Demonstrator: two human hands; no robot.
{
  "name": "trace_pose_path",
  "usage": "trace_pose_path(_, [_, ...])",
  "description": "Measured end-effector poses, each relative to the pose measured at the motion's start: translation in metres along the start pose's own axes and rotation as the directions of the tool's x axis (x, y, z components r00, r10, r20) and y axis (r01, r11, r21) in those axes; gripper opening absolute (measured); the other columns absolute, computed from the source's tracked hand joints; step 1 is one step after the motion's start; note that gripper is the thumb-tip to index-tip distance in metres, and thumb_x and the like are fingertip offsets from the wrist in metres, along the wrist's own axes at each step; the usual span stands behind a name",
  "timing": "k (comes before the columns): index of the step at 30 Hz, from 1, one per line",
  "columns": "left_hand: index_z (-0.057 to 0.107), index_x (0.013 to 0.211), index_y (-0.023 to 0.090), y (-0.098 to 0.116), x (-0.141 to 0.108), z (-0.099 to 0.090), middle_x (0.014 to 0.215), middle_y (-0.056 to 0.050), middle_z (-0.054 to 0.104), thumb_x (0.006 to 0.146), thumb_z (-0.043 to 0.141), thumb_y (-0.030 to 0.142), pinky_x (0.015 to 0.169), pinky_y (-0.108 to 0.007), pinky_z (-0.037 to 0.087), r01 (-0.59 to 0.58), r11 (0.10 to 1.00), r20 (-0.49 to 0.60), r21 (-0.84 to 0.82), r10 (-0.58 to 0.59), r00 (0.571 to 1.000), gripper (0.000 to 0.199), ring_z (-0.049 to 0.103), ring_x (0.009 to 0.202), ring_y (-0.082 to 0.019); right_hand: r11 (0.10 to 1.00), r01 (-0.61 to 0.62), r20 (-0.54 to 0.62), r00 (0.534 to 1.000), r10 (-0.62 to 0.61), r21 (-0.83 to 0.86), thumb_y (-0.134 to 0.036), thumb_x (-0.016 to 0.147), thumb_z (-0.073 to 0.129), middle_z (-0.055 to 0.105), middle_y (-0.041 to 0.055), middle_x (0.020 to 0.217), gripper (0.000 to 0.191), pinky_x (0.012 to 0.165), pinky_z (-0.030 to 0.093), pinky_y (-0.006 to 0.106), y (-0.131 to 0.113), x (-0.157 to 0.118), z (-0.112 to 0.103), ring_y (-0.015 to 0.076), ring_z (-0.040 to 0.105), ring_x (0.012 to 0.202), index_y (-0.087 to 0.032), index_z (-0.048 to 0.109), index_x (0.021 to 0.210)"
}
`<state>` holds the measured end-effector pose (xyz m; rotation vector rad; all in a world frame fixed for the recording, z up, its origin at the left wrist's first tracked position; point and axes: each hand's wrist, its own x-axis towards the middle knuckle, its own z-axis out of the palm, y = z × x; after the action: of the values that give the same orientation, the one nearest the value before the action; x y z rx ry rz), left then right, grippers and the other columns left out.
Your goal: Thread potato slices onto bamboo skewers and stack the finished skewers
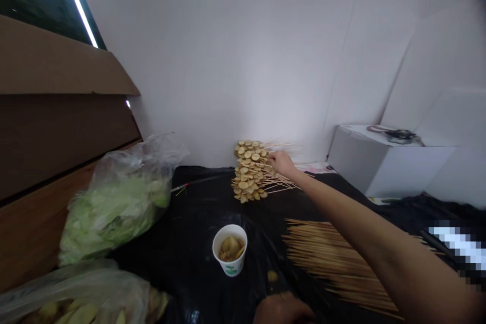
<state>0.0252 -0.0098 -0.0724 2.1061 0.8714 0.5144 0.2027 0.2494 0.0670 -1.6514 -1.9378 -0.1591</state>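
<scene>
My right hand (281,163) reaches far forward to the pile of skewered potato slices (246,174) against the wall. Its fingers are closed around a stick end at the pile's right side, with the grip itself partly hidden. At the bottom edge, my left hand (284,309) shows only its back and curled knuckles; what it holds, if anything, is hidden. Just beyond it is a small yellowish potato slice (272,276). A white paper cup (232,266) with potato slices inside stands left of this hand. Below my right forearm lie many bare bamboo skewers (322,253).
On the left are a clear bag of cut green leaves (117,202) and a bag of potato slices (87,298). A red-tipped pen (180,188) lies on the black plastic sheet (190,233). A white box (379,162) with cables (402,135) stands at right.
</scene>
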Motion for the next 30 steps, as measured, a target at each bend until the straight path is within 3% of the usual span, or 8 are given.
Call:
trace_pose_path(6, [0.074, 0.088, 0.019, 0.033, -0.008, -0.013, 0.08, -0.007, 0.072, 0.071, 0.06, 0.012, 0.066, -0.024, 0.045, -0.039, 0.998, -0.108, 0.042, 0.044, 0.993, 0.023, 0.066, 0.072, -0.018, 0.998, 0.055, -0.11, 0.992, -0.058, -0.029, -0.018, 0.091, 0.045, 0.067, 0.0137, 0.099, 0.026, 0.091, 0.034, 0.031, 0.002, -0.029, -0.039, 0.0224, 0.053, 0.098, -0.013, 0.07, 0.093])
trace_pose_path(11, [0.073, 0.088, 0.022, 0.049, -0.011, -0.021, 0.085, -0.004, 0.072, 0.079, 0.057, 0.016, 0.071, -0.024, 0.044, -0.012, 1.0, -0.106, 0.027, 0.014, 0.994, 0.019, 0.065, 0.078, -0.017, 0.993, 0.117, -0.133, 0.984, -0.115, 0.003, -0.018, 0.092, 0.047, 0.067, 0.0088, 0.093, 0.023, 0.091, 0.036, 0.031, 0.004, -0.1, -0.073, 0.0199, 0.054, 0.094, -0.016, 0.069, 0.09])
trace_pose_path(15, [0.073, 0.089, 0.023, 0.052, -0.012, -0.023, 0.084, -0.002, 0.071, 0.082, 0.055, 0.017, 0.072, -0.024, 0.044, 0.006, 1.0, -0.109, 0.028, -0.003, 0.994, 0.02, 0.064, 0.079, -0.016, 0.976, 0.17, -0.053, 0.985, -0.165, 0.136, -0.015, 0.085, 0.057, 0.069, 0.0026, 0.082, 0.014, 0.078, 0.041, 0.026, 0.012, -0.166, -0.086, 0.0158, 0.057, 0.082, -0.018, 0.07, 0.083])
trace_pose_path(18, [0.073, 0.089, 0.024, 0.049, -0.011, -0.022, 0.084, 0.0, 0.071, 0.083, 0.055, 0.017, 0.074, -0.023, 0.043, 0.0, 0.999, -0.133, 0.041, 0.006, 0.991, 0.02, 0.064, 0.08, -0.016, 0.955, 0.055, 0.132, 0.986, -0.098, 0.293, -0.014, 0.079, 0.06, 0.068, 0.0, 0.075, 0.011, 0.068, 0.041, 0.023, 0.02, -0.2, -0.092, 0.0135, 0.059, 0.072, -0.019, 0.07, 0.078])
trace_pose_path(20, [0.072, 0.089, 0.025, 0.046, -0.011, -0.021, 0.083, 0.0, 0.071, 0.083, 0.055, 0.017, 0.073, -0.023, 0.043, -0.008, 0.999, -0.145, 0.052, 0.015, 0.989, 0.02, 0.064, 0.079, -0.015, 0.956, -0.019, 0.245, 0.968, -0.056, 0.293, -0.016, 0.077, 0.06, 0.067, -0.0002, 0.073, 0.01, 0.062, 0.04, 0.021, 0.025, -0.214, -0.094, 0.0126, 0.058, 0.067, -0.018, 0.07, 0.076])
trace_pose_path(23, [0.072, 0.089, 0.025, 0.045, -0.012, -0.019, 0.083, 0.001, 0.071, 0.084, 0.055, 0.019, 0.073, -0.023, 0.043, -0.015, 0.997, -0.151, 0.07, 0.025, 0.988, 0.019, 0.064, 0.079, -0.014, 0.977, 0.004, 0.333, 0.94, -0.077, 0.214, -0.012, 0.073, 0.06, 0.067, 0.0004, 0.07, 0.011, 0.061, 0.038, 0.021, 0.03, -0.224, -0.094, 0.0128, 0.057, 0.066, -0.017, 0.07, 0.071])
trace_pose_path(30, [0.072, 0.09, 0.024, 0.047, -0.011, -0.022, 0.082, -0.001, 0.071, 0.084, 0.054, 0.02, 0.069, -0.022, 0.044, -0.044, 0.996, -0.126, 0.075, 0.053, 0.991, 0.019, 0.064, 0.077, -0.015, 0.982, 0.067, 0.318, 0.94, -0.121, 0.174, -0.008, 0.073, 0.056, 0.066, 0.0033, 0.072, 0.016, 0.073, 0.037, 0.026, 0.034, -0.229, -0.077, 0.0166, 0.055, 0.074, -0.017, 0.068, 0.07])
